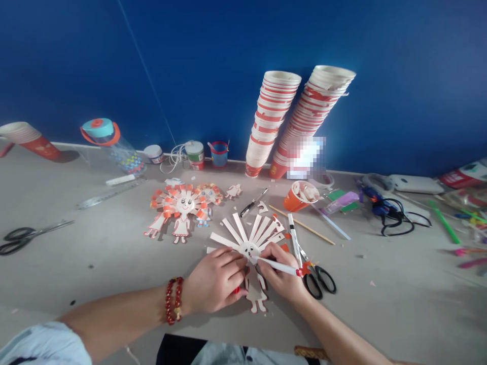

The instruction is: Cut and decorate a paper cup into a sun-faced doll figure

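A white paper doll with fanned paper strips for hair and a drawn face lies in front of me. My left hand is closed at its left edge, fingertips pressed on the paper beside the face. Between my left thumb and fingers shows a small red piece, mostly hidden. In my right hand is a white marker pen with a red end, its tip at the lower part of the doll's face. A second white marker and black-handled scissors lie right of the doll.
Finished-looking paper dolls with curled orange hair lie to the left. Two tall paper cup stacks lean near the blue wall. An orange cup holds paper scraps. More scissors and a clear bottle are at left.
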The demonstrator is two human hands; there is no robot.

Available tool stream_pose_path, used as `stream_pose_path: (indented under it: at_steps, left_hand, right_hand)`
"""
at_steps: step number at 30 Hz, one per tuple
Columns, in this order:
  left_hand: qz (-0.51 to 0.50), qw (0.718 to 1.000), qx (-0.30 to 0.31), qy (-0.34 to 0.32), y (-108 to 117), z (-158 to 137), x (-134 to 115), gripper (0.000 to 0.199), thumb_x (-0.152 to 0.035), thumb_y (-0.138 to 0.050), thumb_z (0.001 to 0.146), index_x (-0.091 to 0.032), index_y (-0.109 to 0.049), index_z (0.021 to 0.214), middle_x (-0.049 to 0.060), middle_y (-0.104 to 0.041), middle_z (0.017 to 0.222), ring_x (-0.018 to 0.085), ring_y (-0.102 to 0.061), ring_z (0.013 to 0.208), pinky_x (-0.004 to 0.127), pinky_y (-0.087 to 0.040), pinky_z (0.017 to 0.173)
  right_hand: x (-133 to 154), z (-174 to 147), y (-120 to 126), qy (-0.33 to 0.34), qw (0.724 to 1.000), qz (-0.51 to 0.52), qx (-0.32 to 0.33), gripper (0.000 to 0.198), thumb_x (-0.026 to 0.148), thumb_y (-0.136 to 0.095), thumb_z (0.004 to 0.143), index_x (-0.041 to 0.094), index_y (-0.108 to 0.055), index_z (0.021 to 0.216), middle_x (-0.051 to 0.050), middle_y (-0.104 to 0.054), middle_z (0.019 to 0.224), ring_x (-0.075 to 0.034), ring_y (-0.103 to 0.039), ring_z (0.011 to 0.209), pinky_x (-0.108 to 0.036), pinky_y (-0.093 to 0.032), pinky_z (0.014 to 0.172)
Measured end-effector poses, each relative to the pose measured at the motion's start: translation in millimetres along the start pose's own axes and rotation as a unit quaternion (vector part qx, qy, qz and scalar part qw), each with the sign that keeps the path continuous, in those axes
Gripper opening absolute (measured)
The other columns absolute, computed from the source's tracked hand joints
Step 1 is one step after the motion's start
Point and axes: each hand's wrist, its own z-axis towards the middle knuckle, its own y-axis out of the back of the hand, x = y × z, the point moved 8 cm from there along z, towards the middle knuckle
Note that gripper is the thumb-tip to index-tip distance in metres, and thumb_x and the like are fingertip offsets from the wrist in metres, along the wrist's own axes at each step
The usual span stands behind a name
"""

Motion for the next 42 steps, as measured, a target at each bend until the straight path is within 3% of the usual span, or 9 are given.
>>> stream_pose_path:
  at_steps: [42]
  left_hand:
    - [-0.009, 1.000, 0.006, 0.006, 0.5, 0.8, 0.4, 0.032, -0.039, -0.049, 0.095, -0.014, -0.064, 0.107, 0.010, -0.066, 0.119, 0.024, -0.056, 0.114, 0.042, -0.038, 0.107]
  right_hand:
    - [1.6, 1.9, -1.6, -0.004, 1.000, -0.020, 0.012, 0.013, 0.017, -0.052, 0.080, 0.022, -0.045, 0.069, 0.006, -0.046, 0.055, -0.011, -0.041, 0.049, -0.021, -0.034, 0.049]
